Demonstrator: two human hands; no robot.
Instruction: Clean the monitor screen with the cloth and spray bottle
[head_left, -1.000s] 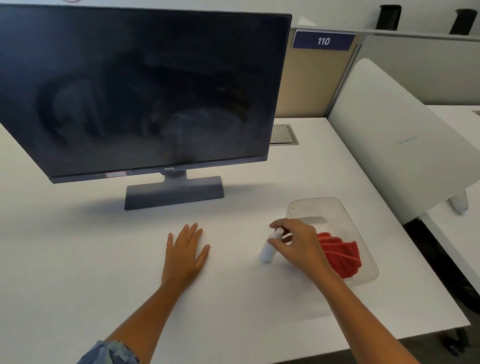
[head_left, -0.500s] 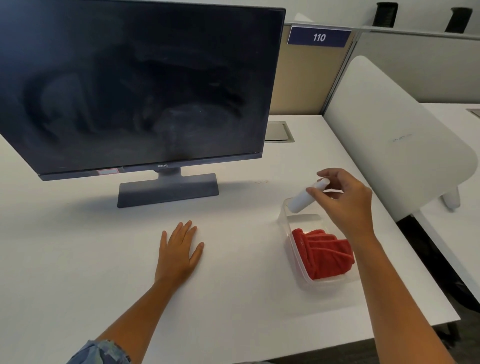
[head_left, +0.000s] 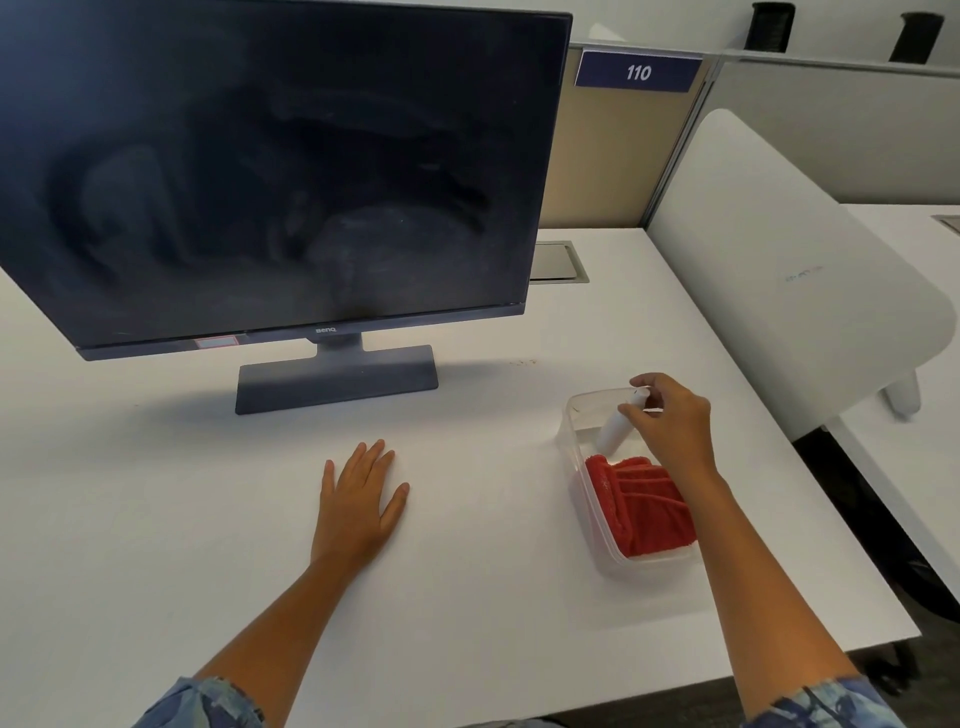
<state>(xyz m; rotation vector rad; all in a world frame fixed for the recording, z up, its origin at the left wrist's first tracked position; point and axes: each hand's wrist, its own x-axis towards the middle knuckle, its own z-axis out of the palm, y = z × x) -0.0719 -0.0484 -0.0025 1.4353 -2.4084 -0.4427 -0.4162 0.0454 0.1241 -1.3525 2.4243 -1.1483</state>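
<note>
White spray bottle tilted inside far end of clear plastic container, top pinched by right hand fingers | red cloth folded in near end of same container | left hand flat on white desk, fingers slightly spread, holding nothing | smudged monitor screen upright at desk's far left

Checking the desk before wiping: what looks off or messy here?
The monitor screen is hazy with smears. Small dark specks dot the table right of its stand. Nothing is spilled or tipped.
</note>
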